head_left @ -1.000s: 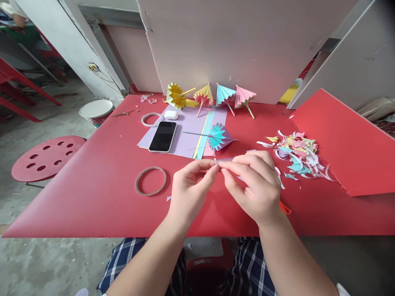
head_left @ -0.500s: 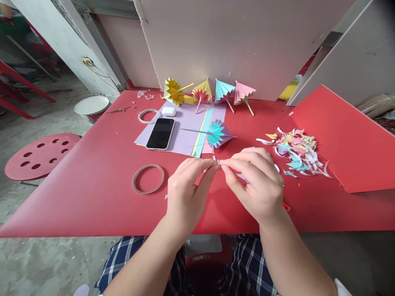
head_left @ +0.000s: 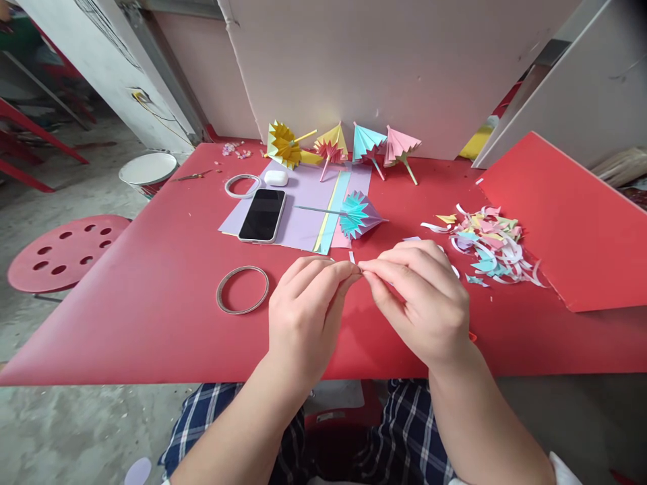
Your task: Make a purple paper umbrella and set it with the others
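The left hand [head_left: 303, 320] and right hand [head_left: 429, 306] meet, fingertips pinching a small, mostly hidden piece [head_left: 360, 271], seemingly unfinished, above the tabletop [head_left: 166, 303] on the near side of the lilac-and-turquoise umbrella [head_left: 355, 215], which looks assembled, like four paper umbrellas [head_left: 367, 141] beyond it.

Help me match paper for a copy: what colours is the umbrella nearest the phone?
That umbrella is lilac with turquoise inner pleats, shown best in the head view.

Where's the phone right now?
In the head view, the phone lies left of centre on the purple paper, just below the white earbud case and above the larger tape roll.
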`<state>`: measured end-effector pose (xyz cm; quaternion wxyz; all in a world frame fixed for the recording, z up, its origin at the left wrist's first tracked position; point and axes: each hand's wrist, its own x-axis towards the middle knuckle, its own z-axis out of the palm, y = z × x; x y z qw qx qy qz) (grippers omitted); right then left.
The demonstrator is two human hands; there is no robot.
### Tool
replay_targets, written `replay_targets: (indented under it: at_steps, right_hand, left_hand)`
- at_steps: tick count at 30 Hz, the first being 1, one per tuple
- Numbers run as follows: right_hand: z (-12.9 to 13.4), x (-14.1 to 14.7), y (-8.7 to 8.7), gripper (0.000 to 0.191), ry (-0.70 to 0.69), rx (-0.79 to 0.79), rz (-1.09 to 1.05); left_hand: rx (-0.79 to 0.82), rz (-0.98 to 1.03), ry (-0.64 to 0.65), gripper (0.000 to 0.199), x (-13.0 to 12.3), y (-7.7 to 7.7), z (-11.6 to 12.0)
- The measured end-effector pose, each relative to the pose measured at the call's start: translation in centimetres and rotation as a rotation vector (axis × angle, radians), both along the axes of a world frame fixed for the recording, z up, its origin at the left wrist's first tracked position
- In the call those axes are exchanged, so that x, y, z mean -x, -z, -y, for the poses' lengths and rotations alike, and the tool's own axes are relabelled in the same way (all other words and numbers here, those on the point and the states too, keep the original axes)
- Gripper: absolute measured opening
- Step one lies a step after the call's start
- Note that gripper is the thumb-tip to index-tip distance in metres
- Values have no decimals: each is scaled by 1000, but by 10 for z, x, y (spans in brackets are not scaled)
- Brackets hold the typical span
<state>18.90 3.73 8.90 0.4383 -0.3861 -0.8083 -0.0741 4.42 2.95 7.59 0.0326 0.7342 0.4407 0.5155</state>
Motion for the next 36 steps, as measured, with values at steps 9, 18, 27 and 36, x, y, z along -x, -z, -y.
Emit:
replay_targets:
  at_steps: [9, 18, 27, 36]
  right_hand:
    - [0, 0, -1, 14, -5, -26, 46]
    - [-1, 0, 0, 13, -9, -5, 29]
    - [-1, 1, 1, 15, -13, 48, -53]
    - [-2, 7, 4, 9, 88, -28, -79]
  left_hand:
    - [10, 3, 0, 11, 0, -1, 1]
    - [83, 27, 19, 9, -1, -2, 2]
    - [172, 48, 18, 10, -1, -5, 3]
    - [200, 77, 9, 8, -3, -2, 2]
